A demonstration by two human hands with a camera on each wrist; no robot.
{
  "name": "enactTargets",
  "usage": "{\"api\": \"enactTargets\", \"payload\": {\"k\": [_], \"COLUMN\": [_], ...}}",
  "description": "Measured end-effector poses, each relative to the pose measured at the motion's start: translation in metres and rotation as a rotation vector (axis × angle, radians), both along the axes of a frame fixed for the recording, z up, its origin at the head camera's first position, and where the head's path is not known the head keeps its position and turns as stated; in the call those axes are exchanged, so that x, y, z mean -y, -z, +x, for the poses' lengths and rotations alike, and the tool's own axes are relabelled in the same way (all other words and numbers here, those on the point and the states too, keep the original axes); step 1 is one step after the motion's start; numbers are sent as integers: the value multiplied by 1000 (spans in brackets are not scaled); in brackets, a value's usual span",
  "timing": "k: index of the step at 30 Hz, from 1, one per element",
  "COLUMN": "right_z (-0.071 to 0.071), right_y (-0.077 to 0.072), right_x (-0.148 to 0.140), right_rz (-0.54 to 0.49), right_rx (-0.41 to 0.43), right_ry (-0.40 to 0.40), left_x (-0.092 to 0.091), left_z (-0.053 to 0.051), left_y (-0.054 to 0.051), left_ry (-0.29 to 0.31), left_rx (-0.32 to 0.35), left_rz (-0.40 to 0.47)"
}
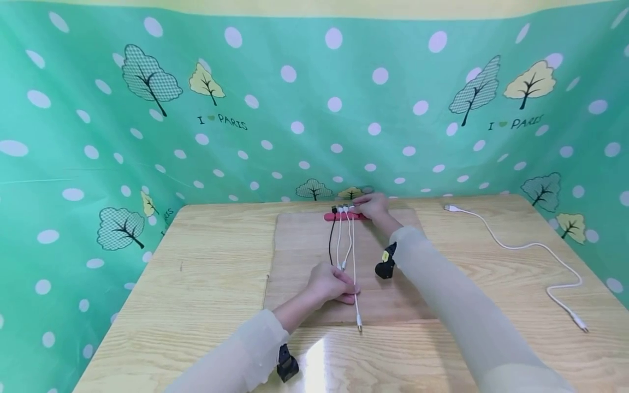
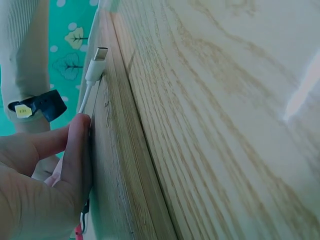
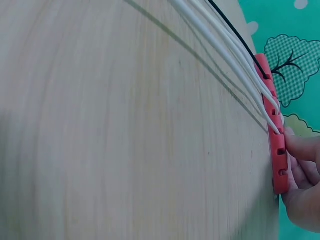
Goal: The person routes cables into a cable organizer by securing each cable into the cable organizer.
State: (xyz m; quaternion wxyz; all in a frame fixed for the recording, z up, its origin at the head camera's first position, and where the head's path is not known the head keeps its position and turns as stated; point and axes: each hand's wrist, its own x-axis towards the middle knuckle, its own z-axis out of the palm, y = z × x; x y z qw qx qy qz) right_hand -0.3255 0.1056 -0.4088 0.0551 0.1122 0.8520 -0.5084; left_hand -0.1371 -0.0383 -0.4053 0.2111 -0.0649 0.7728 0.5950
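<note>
A red cable holder (image 1: pixel 330 217) with slots lies along the far edge of a wooden board (image 1: pixel 297 240). One black cable (image 1: pixel 331 240) and several white ones run from its slots toward the near side. My left hand (image 1: pixel 328 284) pinches the rightmost white USB cable (image 1: pixel 354 245) near its near end. Beyond those fingertips sticks out a USB-C plug (image 2: pixel 95 70). At the far end, my right hand (image 1: pixel 372 208) pinches the same cable just behind the holder, its fingers against the holder's back in the right wrist view. The plug there is mostly hidden by the fingers.
Another white USB cable (image 1: pixel 516 248) lies loosely curved on the right of the wooden table (image 1: pixel 206 273). A green dotted cloth (image 1: pixel 275 109) hangs behind the table's far edge and down both sides. The board stands slightly above the tabletop.
</note>
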Motion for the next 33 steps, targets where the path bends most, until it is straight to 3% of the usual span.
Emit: {"api": "enactTargets", "payload": {"k": [5,10,15,23,33], "right_z": [2,5,11,23,34], "right_y": [0,-3,-8,-20,-21], "right_x": [-5,-13,-24,-45,-69], "right_rz": [-17,-7,-96,-192,-239], "right_rx": [-5,-25,-31,25,46], "right_ry": [-24,-109,-165,-171,-173], "left_x": [0,0,-1,0,2], "left_z": [3,6,7,7,10], "left_y": [-2,-3,-3,-6,-8], "left_ry": [-2,3,8,34,46], "left_rx": [11,34,34,-15,0], "left_rz": [-12,-16,-25,-102,-84]}}
